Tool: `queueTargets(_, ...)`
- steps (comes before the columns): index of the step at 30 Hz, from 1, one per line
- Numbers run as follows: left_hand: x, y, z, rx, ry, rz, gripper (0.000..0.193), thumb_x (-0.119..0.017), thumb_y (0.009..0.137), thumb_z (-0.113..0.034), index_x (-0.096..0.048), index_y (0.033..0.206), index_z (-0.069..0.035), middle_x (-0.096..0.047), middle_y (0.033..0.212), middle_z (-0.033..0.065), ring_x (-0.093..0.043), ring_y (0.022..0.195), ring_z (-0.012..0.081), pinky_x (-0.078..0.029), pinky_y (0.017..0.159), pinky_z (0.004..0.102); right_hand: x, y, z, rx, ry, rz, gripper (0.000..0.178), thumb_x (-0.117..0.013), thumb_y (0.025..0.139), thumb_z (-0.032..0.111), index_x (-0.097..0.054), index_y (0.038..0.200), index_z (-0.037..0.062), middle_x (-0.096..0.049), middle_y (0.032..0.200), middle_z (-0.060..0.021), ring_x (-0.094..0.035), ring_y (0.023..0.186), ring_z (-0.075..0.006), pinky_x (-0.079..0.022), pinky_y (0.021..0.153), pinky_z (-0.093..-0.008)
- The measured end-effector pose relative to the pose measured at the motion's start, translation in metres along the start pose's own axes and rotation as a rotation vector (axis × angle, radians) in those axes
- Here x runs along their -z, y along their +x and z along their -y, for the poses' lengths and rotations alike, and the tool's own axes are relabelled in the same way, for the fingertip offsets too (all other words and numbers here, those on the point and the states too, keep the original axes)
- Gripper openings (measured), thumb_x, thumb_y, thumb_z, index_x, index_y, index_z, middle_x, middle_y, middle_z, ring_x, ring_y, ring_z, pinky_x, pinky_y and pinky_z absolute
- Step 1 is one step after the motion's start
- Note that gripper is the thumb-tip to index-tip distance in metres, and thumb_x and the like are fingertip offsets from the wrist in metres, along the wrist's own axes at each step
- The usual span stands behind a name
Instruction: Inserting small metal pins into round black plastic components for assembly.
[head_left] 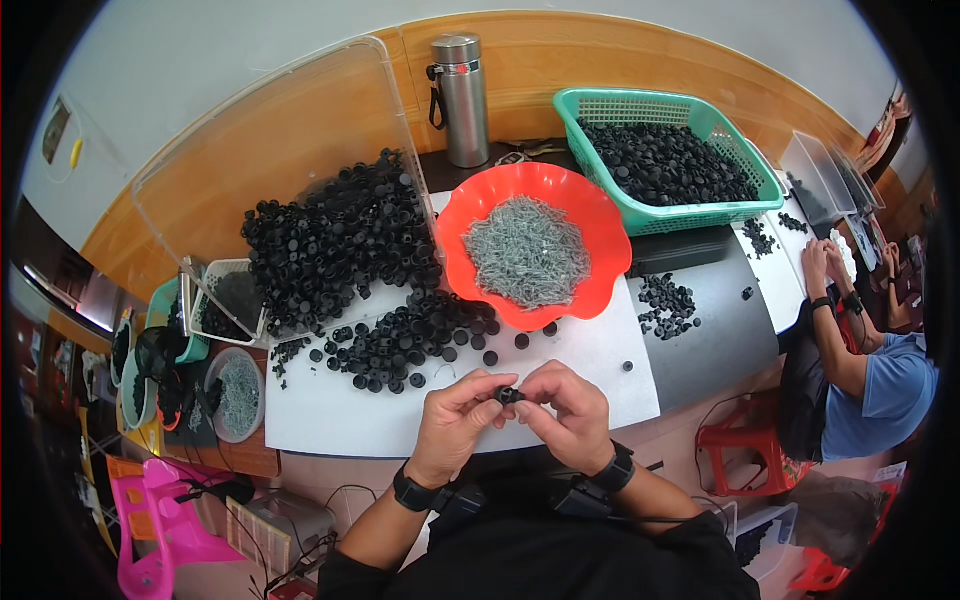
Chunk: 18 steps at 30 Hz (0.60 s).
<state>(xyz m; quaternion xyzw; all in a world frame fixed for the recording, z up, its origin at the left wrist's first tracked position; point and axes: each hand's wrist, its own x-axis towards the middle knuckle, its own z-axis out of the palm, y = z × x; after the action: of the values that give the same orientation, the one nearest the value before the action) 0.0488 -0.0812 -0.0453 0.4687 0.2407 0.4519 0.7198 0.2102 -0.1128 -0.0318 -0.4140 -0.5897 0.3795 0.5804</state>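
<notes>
Your left hand (455, 415) and right hand (565, 410) meet just above the near edge of the desk (330, 405), fingertips pressed together around one small black cap (508, 396) — it sits pinched between both hands. Just beyond them lies a loose pile of black caps (400, 340), and behind that the orange bowl (590, 215) of grey screws (525, 250).
</notes>
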Motion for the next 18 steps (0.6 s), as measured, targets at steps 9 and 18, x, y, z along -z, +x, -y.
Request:
queueTargets(9, 0.0001, 0.0004, -0.0006, 0.003, -0.02, -0.008, 0.03, -0.062, 0.087, -0.009, -0.059, 0.114, 0.003, -0.053, 0.087, 0.0039, -0.055, 0.078, 0.0121, -0.044, 0.067, 0.0238, 0.0002, -0.0011, 0.002, -0.029, 0.055, -0.03, 0.012, -0.063, 0.077, -0.004, -0.057, 0.087, -0.0021, -0.057, 0.081, -0.0085, -0.056, 0.066, -0.0142, -0.046, 0.059, -0.0243)
queueTargets(18, -0.0018, 0.0014, 0.0004, -0.002, -0.01, -0.032, 0.032, -0.065, 0.084, -0.011, -0.06, 0.111, 0.006, -0.054, 0.086, 0.0043, -0.052, 0.073, 0.0111, -0.043, 0.064, 0.0225, 0.0018, 0.0024, 0.0044, 0.028, -0.038, 0.017, 0.013, -0.063, 0.077, -0.005, -0.057, 0.088, -0.0019, -0.057, 0.08, -0.0091, -0.056, 0.066, -0.015, -0.046, 0.059, -0.0248)
